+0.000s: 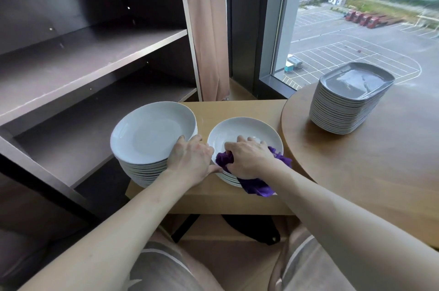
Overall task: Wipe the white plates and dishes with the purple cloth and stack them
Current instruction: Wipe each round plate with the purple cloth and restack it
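Observation:
Two stacks of round white plates sit on a low wooden bench (228, 200). The taller left stack (152, 133) holds several plates. The shorter right stack (244, 131) lies beside it. My right hand (249, 157) grips the bunched purple cloth (256, 186) and presses it on the near part of the right stack's top plate; the cloth's tail hangs over the rim. My left hand (190, 160) lies between the stacks, fingers on the left stack's near right rim, thumb touching the right stack's edge.
A round wooden table (370, 167) stands at the right with a tall stack of grey-topped rectangular dishes (349, 100). A dark shelving unit (83, 65) fills the left. A curtain (209, 29) and a window (356, 29) are behind the bench. My knees are below.

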`<state>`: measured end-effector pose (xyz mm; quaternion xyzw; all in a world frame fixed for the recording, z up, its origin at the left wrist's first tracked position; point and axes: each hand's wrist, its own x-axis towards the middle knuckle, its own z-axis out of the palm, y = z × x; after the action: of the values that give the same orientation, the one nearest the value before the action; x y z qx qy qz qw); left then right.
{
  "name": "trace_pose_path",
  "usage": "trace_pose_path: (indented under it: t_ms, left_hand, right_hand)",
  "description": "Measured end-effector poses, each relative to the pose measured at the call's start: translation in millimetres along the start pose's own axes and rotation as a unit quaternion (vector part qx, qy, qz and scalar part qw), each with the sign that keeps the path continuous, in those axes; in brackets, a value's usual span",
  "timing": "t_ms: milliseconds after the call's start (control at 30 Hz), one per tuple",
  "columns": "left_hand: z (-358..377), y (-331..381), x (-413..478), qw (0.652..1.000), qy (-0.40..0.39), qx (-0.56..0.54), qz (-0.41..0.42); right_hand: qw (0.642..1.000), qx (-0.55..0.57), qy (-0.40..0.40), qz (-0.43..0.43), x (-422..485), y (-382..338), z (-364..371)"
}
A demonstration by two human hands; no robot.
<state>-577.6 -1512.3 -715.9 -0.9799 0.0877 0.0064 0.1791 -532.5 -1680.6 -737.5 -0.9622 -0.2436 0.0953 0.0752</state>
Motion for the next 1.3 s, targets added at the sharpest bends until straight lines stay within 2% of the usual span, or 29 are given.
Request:
trace_pose_path:
  t_ms: [233, 433, 533, 633, 867, 1100, 1300]
  left_hand:
    - [3, -1, 1, 1.0, 0.02, -0.014, 0.007]
    - [10, -1, 2, 1.0, 0.013, 0.006, 0.022]
    - [12, -2, 2, 1.0, 0.011, 0.012, 0.027]
    - [12, -1, 1, 1.0, 0.004, 0.013, 0.025]
    - [9, 0, 2, 1.0, -0.002, 0.008, 0.017]
    - [7, 0, 3, 1.0, -0.009, 0.012, 0.008]
    - [9, -1, 4, 1.0, 0.0, 0.013, 0.006]
  right_hand:
    - [0.998, 0.032, 0.057, -0.012, 32, 0, 11]
    - [0.988, -0.04, 0.146, 0.015, 62, 7, 19]
    - [0.981, -0.103, 0.164, 0.028, 68, 11, 18]
    - [0.976, -0.158, 0.147, 0.033, 67, 15, 14]
    - [0.976, -0.189, 0.09, 0.066, 30, 55, -7]
    - [0.992, -0.125, 0.008, 0.034, -13, 51, -10]
    - [0.999, 0.012, -0.047, 0.009, -14, 21, -7]
